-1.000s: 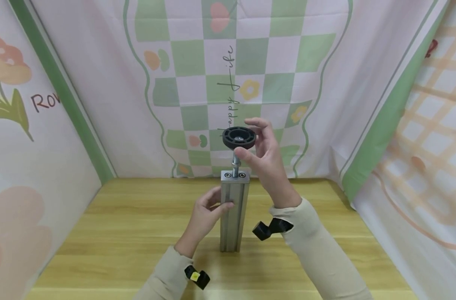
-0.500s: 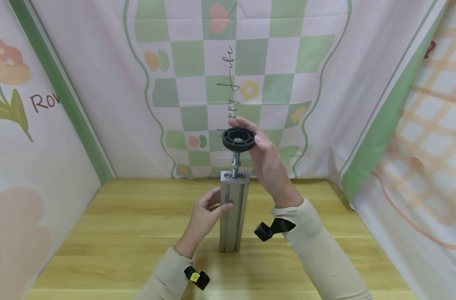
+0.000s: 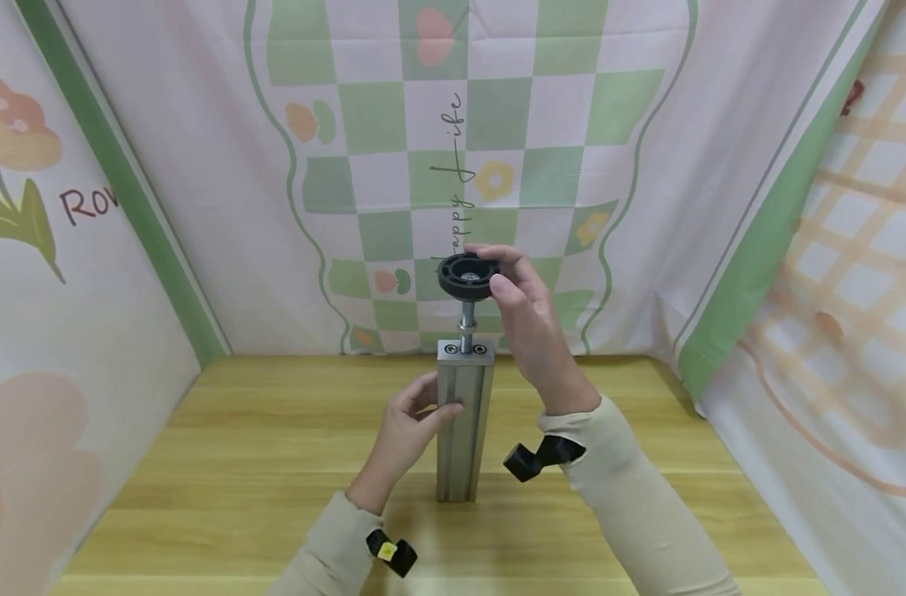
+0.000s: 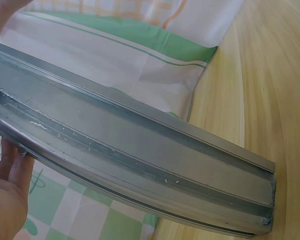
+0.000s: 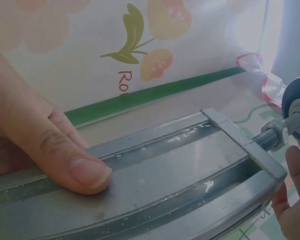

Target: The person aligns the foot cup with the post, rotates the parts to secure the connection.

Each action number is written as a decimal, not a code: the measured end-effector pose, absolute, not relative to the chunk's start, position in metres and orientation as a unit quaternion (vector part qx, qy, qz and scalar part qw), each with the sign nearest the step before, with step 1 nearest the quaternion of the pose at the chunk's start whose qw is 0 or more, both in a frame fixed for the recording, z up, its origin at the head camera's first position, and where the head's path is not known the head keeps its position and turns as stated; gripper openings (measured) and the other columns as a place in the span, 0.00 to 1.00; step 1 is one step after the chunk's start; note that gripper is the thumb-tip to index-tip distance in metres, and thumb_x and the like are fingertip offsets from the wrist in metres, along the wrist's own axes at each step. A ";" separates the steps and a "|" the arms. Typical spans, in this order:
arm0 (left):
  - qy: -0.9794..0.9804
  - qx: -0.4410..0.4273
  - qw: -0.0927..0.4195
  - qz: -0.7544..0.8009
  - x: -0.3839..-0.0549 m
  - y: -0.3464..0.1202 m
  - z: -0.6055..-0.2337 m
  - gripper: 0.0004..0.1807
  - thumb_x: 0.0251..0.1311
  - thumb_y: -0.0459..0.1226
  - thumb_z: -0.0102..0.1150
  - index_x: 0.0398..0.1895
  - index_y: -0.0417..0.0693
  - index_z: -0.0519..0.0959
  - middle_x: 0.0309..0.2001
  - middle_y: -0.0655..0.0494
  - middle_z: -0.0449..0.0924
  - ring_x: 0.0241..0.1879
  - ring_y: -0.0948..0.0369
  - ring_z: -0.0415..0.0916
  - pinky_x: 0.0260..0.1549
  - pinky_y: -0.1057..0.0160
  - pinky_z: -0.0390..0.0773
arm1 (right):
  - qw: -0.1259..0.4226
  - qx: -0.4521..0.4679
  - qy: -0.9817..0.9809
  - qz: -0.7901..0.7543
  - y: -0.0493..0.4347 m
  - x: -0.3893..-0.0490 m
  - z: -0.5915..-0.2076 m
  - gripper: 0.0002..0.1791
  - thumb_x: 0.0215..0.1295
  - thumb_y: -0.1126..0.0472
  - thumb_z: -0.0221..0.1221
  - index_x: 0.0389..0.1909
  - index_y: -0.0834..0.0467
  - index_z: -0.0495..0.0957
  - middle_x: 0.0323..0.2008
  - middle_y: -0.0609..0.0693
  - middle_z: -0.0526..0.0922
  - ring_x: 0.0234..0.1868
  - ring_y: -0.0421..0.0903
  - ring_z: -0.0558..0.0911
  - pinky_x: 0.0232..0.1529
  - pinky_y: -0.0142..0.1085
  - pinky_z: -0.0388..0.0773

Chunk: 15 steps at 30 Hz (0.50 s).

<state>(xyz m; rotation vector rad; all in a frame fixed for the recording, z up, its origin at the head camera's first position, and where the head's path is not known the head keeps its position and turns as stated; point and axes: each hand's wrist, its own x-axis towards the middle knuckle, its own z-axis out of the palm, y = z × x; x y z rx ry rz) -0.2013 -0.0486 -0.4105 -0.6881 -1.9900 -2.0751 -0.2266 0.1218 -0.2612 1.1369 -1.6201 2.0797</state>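
Note:
A silver aluminium profile bar [image 3: 458, 439] stands upright on the table. My left hand [image 3: 405, 422] grips it around the upper part, thumb across the near face [image 5: 85, 170] and fingers at the back. Two dark screws flank the threaded stud [image 3: 467, 314] that rises from its end plate [image 3: 465, 358]; a hex nut [image 5: 275, 131] sits on the stud. On top is a black round levelling foot [image 3: 463, 286] with a slotted face. My right hand [image 3: 536, 339] holds that foot by its right rim, thumb at the near side and fingers round the far side.
The wooden table [image 3: 274, 463] extends on both sides of the bar. A patterned curtain [image 3: 381, 116] hangs behind it, with more fabric along the left and right. Black mounts [image 3: 545, 457] are worn at both sleeves.
My right thumb moved up from below the foot to its near rim, while the fingers reached round the far side and drew back a little. My left hand and the bar stayed put.

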 end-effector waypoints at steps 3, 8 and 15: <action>-0.671 -0.231 0.092 -0.698 -0.202 -0.048 -0.411 0.22 0.63 0.35 0.69 0.60 0.47 0.79 0.46 0.49 0.83 0.46 0.55 0.81 0.45 0.56 0.84 | 0.138 0.379 -0.556 0.726 0.122 -0.226 -0.262 0.16 0.67 0.58 0.52 0.55 0.49 0.72 0.64 0.58 0.70 0.60 0.54 0.71 0.63 0.41 0.68; -0.672 -0.228 0.087 -0.699 -0.202 -0.048 -0.411 0.22 0.62 0.33 0.68 0.60 0.46 0.78 0.47 0.49 0.83 0.47 0.55 0.81 0.46 0.57 0.84 | 0.140 0.359 -0.553 0.739 0.120 -0.226 -0.261 0.26 0.61 0.44 0.69 0.53 0.50 0.71 0.60 0.55 0.70 0.52 0.49 0.72 0.53 0.34 0.75; -0.671 -0.217 0.079 -0.705 -0.200 -0.048 -0.408 0.22 0.63 0.32 0.68 0.60 0.46 0.78 0.48 0.49 0.83 0.48 0.55 0.80 0.47 0.56 0.83 | 0.154 0.345 -0.568 0.731 0.118 -0.223 -0.259 0.36 0.51 0.39 0.75 0.55 0.51 0.71 0.42 0.54 0.73 0.42 0.47 0.74 0.43 0.32 0.78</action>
